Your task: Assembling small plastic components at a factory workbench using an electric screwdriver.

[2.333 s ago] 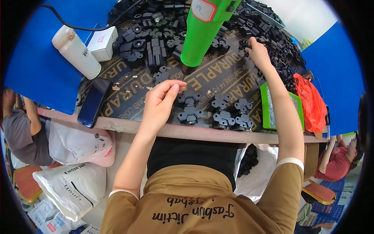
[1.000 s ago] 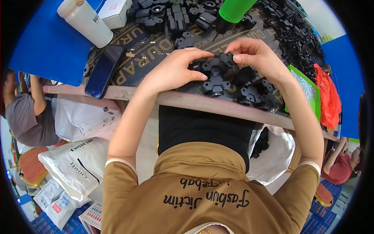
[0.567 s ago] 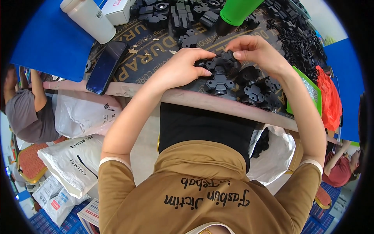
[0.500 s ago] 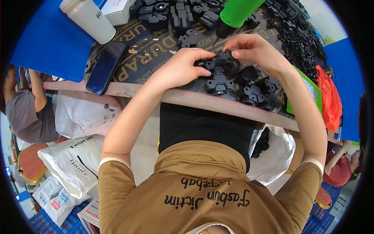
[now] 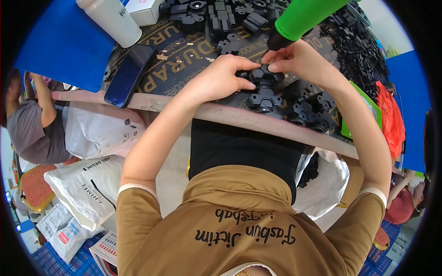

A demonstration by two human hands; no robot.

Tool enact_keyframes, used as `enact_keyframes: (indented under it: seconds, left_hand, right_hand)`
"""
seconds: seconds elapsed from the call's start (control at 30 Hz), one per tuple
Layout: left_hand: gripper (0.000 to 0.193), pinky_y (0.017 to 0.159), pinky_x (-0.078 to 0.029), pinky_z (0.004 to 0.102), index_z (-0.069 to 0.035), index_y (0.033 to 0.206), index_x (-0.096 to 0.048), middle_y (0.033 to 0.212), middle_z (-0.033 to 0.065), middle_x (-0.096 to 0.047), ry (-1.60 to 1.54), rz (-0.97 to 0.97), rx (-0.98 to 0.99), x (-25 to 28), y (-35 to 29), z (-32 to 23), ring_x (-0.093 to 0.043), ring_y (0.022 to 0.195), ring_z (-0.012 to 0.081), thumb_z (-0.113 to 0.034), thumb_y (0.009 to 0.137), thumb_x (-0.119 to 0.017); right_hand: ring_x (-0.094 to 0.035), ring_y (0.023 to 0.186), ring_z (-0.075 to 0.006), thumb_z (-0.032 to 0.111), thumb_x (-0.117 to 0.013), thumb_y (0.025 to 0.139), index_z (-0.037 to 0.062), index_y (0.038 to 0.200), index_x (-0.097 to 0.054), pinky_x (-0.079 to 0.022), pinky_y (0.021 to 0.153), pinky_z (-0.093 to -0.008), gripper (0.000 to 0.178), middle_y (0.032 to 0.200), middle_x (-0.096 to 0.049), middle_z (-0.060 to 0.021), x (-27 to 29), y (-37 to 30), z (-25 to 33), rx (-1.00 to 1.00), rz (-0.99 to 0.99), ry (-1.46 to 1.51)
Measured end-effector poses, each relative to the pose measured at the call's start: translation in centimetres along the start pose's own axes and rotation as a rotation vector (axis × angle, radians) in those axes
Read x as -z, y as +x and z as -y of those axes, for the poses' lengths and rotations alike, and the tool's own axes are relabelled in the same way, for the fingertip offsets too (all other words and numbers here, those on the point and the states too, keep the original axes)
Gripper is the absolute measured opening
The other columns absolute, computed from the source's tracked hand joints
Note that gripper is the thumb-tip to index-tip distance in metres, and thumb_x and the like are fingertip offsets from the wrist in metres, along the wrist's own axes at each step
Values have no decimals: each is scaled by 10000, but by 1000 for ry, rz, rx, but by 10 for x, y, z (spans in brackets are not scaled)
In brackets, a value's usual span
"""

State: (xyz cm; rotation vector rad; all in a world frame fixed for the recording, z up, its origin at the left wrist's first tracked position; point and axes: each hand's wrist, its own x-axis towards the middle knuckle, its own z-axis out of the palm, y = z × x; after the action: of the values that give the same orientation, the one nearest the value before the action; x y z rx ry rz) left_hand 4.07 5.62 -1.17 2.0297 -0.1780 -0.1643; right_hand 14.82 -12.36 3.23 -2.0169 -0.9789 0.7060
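Note:
My left hand (image 5: 226, 79) is closed, its thumb and fingers gripping the left side of a black plastic part (image 5: 264, 73) near the table's front edge. The fingertips of my right hand (image 5: 297, 64) pinch the same part from the right. Just in front of it stands another black plastic part (image 5: 265, 98) with flat lobes and small holes; whether the two are joined, I cannot tell. Above my right hand a green power screwdriver (image 5: 307, 19) slants downward, its black nose close to my right fingers. Nothing visible grips the tool, and its upper end is out of view.
Several similar black parts (image 5: 304, 110) cluster right of my hands, with more pieces (image 5: 221, 18) at the back. A phone (image 5: 130, 76) and a white cup (image 5: 112, 20) lie left. Small black pieces (image 5: 357, 60), a green tray (image 5: 375, 112) and a red bag (image 5: 390, 119) are right.
The held part has turned and come slightly lower between my hands. The green screwdriver now leans more, and its nose shows beside my right fingers. The whole view has shifted slightly.

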Motion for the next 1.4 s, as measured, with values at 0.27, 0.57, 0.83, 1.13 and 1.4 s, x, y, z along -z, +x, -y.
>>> enact_keyframes:
  seconds: [0.27,0.57,0.83,1.13,1.4]
  left_hand:
    - [443,811,-468,262,25,1177,-573,1075,107,-632,-57,-20,-31,-3,2,11,-587,930,145,-3,748,-676]
    - [443,739,-486,266,-3,1146,-607,966,108,-664,55,-130,-206,0,0,19,-619,791,166,-61,721,-717]
    - [825,500,-284,213,-29,1259,-442,830,4,-449,-990,-233,-30,2,-47,-16,-335,618,93,-719,858,-234]
    - [719,798,-331,263,-17,1393,-304,965,4,-399,-1381,-50,-265,-50,-54,-37,-374,870,116,-572,942,-223]
    - [892,863,-378,272,-86,1469,-73,1046,104,-438,-640,86,-240,-59,-83,-51,-476,901,181,155,701,-458]
  right_hand:
    - [-566,680,-102,87,-683,780,-3,812,-607,-451,612,-248,122,707,-593,-40,-2,2,9,-61,-15,-334]
    - [-628,643,-296,296,-691,784,-15,706,-597,-479,605,-394,334,650,-615,-160,-10,-5,29,-178,-18,-562]
    - [-598,717,-343,209,-664,785,4,755,-628,-459,648,-414,211,708,-606,-173,-11,-38,40,145,-301,-552]
    - [-563,695,-280,3,-659,731,31,843,-603,-453,609,-348,128,779,-588,-101,-71,-107,47,442,-563,-324]
    - [-576,768,-280,108,-722,705,40,952,-620,-465,654,-356,276,901,-606,-94,-84,-126,52,414,-500,-265]
